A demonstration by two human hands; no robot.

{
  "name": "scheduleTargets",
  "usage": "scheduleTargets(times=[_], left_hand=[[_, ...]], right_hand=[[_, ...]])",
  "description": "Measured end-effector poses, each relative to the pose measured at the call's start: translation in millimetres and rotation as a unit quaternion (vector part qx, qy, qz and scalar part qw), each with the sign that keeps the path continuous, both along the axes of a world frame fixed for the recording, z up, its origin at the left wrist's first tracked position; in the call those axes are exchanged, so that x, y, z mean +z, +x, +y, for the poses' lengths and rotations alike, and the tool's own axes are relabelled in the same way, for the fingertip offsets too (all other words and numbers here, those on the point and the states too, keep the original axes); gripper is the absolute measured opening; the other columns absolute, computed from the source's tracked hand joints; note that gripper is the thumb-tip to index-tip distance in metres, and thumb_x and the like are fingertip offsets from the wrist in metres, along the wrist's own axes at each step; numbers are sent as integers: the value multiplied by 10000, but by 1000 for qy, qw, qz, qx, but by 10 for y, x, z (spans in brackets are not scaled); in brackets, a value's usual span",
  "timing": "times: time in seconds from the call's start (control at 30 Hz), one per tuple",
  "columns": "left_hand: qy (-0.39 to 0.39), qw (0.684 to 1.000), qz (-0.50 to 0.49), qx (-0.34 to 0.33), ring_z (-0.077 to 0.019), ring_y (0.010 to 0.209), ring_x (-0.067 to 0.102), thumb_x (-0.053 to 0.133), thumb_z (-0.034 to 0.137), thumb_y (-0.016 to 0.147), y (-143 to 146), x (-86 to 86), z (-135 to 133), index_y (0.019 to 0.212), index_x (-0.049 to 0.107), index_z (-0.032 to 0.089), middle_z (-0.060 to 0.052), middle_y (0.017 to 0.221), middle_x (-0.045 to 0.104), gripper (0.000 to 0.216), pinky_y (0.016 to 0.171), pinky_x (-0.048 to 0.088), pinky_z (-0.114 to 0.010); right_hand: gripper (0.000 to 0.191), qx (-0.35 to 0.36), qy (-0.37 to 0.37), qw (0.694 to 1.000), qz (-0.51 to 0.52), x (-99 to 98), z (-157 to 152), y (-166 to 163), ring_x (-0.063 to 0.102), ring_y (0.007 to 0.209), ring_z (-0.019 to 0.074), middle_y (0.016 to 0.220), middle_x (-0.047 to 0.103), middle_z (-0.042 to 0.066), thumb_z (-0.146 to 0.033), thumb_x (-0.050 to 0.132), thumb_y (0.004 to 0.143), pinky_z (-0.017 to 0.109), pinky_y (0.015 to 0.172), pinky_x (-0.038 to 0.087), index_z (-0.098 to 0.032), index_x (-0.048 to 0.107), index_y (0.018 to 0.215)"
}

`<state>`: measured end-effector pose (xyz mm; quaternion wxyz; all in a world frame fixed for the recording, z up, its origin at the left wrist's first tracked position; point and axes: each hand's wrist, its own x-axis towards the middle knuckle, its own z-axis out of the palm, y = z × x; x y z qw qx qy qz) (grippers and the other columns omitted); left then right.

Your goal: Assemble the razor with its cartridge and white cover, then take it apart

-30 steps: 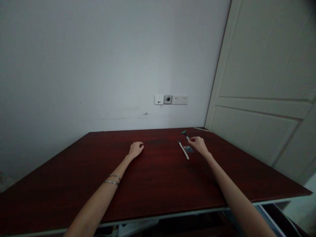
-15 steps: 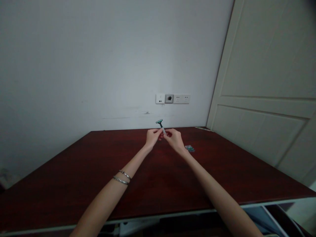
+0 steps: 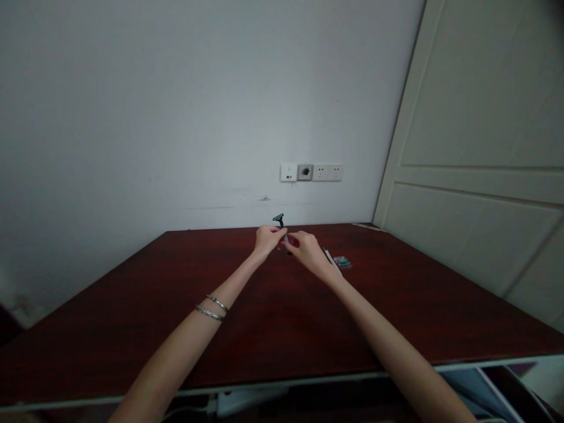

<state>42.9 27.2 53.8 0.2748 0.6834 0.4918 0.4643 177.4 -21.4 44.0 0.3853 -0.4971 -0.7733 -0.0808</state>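
Both of my hands meet above the far middle of the dark red table [image 3: 282, 317]. My left hand [image 3: 267, 239] and my right hand [image 3: 306, 251] are both closed on the handle of a small razor [image 3: 279, 221], whose green head sticks up between them. Two thin bracelets circle my left wrist. Just right of my right hand lie a pale flat strip [image 3: 330, 259] and a small blue-green packet [image 3: 342, 262] on the table.
A white wall stands behind the table with a row of wall sockets [image 3: 311, 172]. A pale panelled door [image 3: 480, 176] runs along the right side. The table's light front edge [image 3: 308, 380] is close to me, with dark shapes below it.
A second ago my left hand lay on the table and my right hand reached by the razor at the right. Since then both hands lifted the razor to the middle and hold it there.
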Motion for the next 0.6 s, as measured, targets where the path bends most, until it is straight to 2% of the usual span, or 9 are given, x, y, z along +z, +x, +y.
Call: scheduleTargets(times=[0.1, 0.2, 0.33, 0.43, 0.6], left_hand=[[-31, 995, 91, 7, -72, 351, 474, 558, 368, 726, -204, -26, 36, 622, 666, 98, -23, 473, 574, 309, 387, 364, -169], [-66, 977, 201, 10, -66, 332, 425, 586, 354, 690, -447, -121, 79, 569, 656, 88, -18, 431, 536, 300, 378, 331, -180], [-109, 951, 289, 13, -68, 353, 429, 561, 300, 686, -671, -303, 138, 590, 671, 87, -20, 447, 543, 258, 400, 341, -185], [-115, 939, 324, 13, -76, 377, 452, 530, 286, 693, -717, -430, 183, 609, 680, 89, -30, 476, 564, 262, 420, 357, -185], [-94, 919, 381, 28, -121, 529, 564, 551, 288, 683, -700, -563, 244, 601, 684, 93, -59, 540, 611, 250, 506, 396, -187]], right_hand=[[292, -13, -38, 999, -4, 19, 12, 219, 603, 687, 165, 785, 677, 77, -328, 507, 836, 241, 660, 409, -124, 652, 986], [305, -96, -92, 990, -38, -49, 13, 546, 631, 807, 191, 865, 688, 105, -234, 507, 829, 248, 732, 421, -103, 613, 1083], [248, -184, -200, 949, -162, -258, -53, 862, 630, 885, 252, 958, 656, 164, -238, 482, 837, 294, 720, 439, -113, 626, 995], [257, -213, -249, 919, -219, -411, -119, 923, 639, 857, 286, 961, 640, 192, -271, 462, 850, 333, 678, 455, -109, 618, 974], [262, -213, -268, 906, -247, -540, -132, 915, 625, 904, 301, 977, 636, 192, -249, 433, 847, 360, 690, 466, -104, 616, 963]])
